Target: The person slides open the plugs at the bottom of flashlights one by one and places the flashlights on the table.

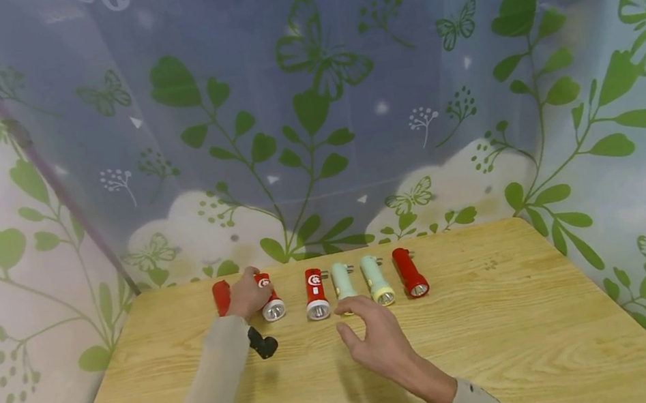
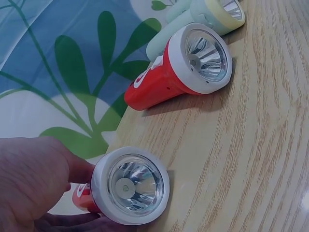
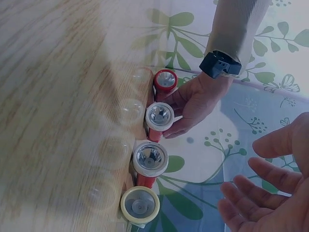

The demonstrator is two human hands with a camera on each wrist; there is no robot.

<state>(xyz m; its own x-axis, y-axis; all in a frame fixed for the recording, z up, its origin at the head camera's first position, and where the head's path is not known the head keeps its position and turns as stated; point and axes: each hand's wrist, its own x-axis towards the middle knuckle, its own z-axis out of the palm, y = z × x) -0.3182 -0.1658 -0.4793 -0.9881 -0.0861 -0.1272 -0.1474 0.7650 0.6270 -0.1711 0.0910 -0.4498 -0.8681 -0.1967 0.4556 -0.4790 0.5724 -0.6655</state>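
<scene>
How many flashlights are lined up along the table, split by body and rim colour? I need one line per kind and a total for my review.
Red flashlights with white rims: 2
All-red flashlights: 2
Mint-green flashlights with yellow rims: 2
Total: 6

Pale wooden table point(image 1: 540, 336), blue backdrop point(image 1: 243, 27), green leaves point(image 1: 173, 83), butterflies point(image 1: 293, 57)

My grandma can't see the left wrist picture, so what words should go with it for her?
A bare left hand grips a red flashlight with a round white rim. Beyond it, on a wood-grain table, lie a matching flashlight and two partly visible pale green flashlights.
</scene>
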